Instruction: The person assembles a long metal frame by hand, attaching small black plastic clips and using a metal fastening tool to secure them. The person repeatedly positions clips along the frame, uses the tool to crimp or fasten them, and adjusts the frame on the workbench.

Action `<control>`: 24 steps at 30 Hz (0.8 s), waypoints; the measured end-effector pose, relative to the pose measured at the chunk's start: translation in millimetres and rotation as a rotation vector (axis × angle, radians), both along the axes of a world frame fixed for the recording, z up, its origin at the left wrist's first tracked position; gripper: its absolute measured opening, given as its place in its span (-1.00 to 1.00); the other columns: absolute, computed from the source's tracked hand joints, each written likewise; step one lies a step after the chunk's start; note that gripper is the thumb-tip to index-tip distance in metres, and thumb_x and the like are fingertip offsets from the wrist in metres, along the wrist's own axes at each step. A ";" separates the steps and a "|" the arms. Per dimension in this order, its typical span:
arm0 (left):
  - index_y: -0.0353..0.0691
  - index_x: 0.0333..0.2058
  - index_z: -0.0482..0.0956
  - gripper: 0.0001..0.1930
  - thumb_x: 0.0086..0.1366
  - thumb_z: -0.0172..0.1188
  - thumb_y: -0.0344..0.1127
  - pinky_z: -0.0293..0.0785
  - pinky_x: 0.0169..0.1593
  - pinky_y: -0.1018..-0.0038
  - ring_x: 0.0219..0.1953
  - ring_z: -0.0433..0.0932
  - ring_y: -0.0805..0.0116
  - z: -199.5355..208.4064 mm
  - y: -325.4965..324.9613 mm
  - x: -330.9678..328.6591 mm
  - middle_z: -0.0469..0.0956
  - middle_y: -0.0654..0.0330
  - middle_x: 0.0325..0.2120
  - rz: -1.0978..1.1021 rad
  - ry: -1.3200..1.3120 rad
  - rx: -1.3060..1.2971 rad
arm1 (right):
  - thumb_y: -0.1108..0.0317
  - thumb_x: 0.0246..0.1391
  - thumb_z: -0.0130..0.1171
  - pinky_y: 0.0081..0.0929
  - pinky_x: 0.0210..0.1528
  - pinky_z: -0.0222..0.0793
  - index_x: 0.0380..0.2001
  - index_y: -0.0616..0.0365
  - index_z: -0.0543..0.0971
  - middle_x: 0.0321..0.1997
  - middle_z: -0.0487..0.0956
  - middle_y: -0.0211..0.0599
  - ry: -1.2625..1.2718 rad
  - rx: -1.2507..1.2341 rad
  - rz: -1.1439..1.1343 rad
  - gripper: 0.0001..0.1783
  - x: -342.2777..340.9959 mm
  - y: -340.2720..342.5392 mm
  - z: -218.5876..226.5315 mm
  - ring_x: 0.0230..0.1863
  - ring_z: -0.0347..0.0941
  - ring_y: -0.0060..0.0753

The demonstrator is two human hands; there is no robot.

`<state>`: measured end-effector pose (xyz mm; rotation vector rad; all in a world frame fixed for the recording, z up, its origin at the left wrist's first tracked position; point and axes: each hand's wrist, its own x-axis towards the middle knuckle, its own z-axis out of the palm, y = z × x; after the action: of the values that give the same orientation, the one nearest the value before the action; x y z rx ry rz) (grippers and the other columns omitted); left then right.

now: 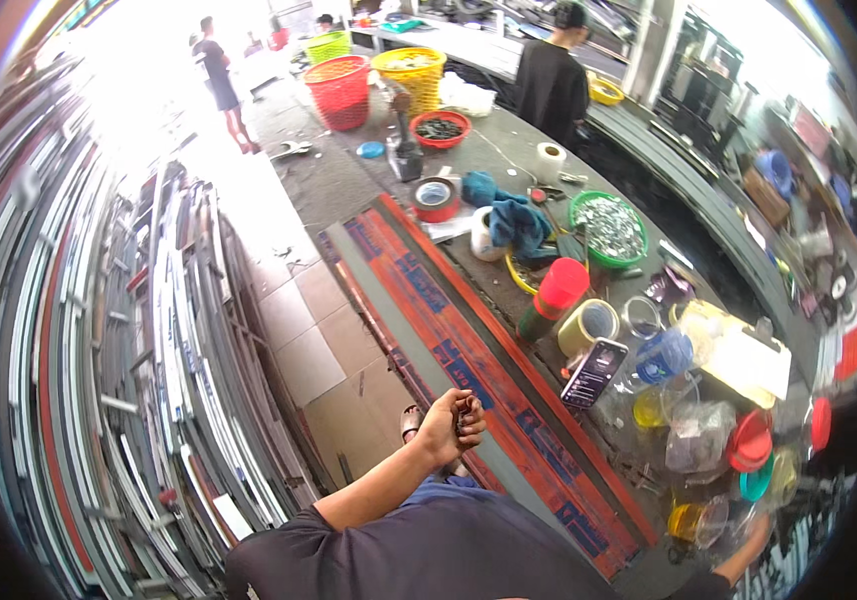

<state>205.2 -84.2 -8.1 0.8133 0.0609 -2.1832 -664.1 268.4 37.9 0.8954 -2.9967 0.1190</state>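
Observation:
My left hand (454, 425) is closed in a loose fist above long red and blue wrapped profiles (489, 385). Something small and dark seems to show between its fingers, too unclear to name. At the lower right, my right hand (752, 545) reaches out beside a clear plastic jar with a yellow bottom (699, 522). Its fingers are blurred, so whether they touch or hold anything cannot be told. Close by are a clear plastic bag (701, 437), a red lid (750, 440) and a teal lid (757, 478).
The workbench (309, 195) carries a phone (595, 372), a red cup (563, 284), a green basket of small metal parts (609, 230), a blue cloth (519, 222) and large baskets (339, 92). Long profiles (179, 370) fill racks at left. Another person (554, 85) stands beyond the bench.

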 end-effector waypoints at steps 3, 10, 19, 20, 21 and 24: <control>-0.09 -0.39 0.49 -0.65 0.61 0.08 -0.07 0.14 -0.51 0.47 -0.55 0.23 0.47 0.2 5.1 2.0 0.27 0.39 -0.56 0.046 0.000 -0.021 | 0.40 0.31 0.21 0.03 0.03 0.60 -0.13 0.29 0.78 -0.08 0.77 0.15 0.017 0.047 0.000 -0.76 25.6 -13.9 15.2 -0.05 0.74 0.14; -0.08 -0.39 0.50 -0.67 0.60 0.07 -0.09 0.15 -0.52 0.48 -0.55 0.24 0.48 4.7 9.1 0.0 0.26 0.41 -0.56 0.075 -0.014 0.014 | 0.40 0.33 0.23 -0.01 0.09 0.59 -0.10 0.31 0.76 -0.06 0.78 0.14 0.038 0.074 0.053 -0.77 31.8 -25.5 41.0 0.00 0.73 0.15; -0.07 -0.39 0.50 -0.64 0.63 0.04 -0.07 0.26 -0.47 0.46 -0.50 0.30 0.46 15.5 -1.3 -4.3 0.31 0.38 -0.52 -0.034 0.009 0.014 | 0.36 0.41 0.35 -0.15 0.16 0.59 -0.05 0.35 0.74 0.03 0.79 0.13 0.144 -0.035 -0.078 -0.76 26.6 -22.9 62.4 0.06 0.72 0.13; -0.07 -0.39 0.51 -0.64 0.63 0.03 -0.07 0.31 -0.46 0.46 -0.49 0.35 0.45 16.6 -3.1 -4.7 0.34 0.38 -0.51 -0.036 0.000 0.043 | 0.30 0.45 0.35 -0.17 0.16 0.58 -0.04 0.35 0.73 0.03 0.79 0.10 0.235 -0.216 -0.016 -0.73 40.6 -29.1 74.2 0.06 0.72 0.09; -0.06 -0.38 0.53 -0.63 0.64 0.02 -0.06 0.39 -0.42 0.44 -0.45 0.43 0.43 17.5 -4.9 -5.9 0.40 0.36 -0.49 -0.064 -0.042 0.003 | 0.24 0.48 0.35 -0.20 0.16 0.58 -0.02 0.35 0.73 0.03 0.79 0.08 0.258 -0.378 0.008 -0.69 59.6 -39.4 92.9 0.05 0.72 0.04; -0.18 -0.21 0.69 -0.56 0.68 -0.06 -0.02 0.78 -0.13 0.34 -0.22 0.75 0.28 19.1 -9.2 -5.4 0.70 0.23 -0.29 -0.141 -0.108 -0.032 | 0.10 0.56 0.35 -0.29 0.07 0.58 0.05 0.32 0.73 0.00 0.79 -0.14 0.298 -0.773 0.348 -0.59 182.4 -92.9 142.7 -0.02 0.68 -0.24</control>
<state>199.8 -93.4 11.0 0.9402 -0.0876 -2.2617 -481.7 175.5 180.6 1.1521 -2.1830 0.9612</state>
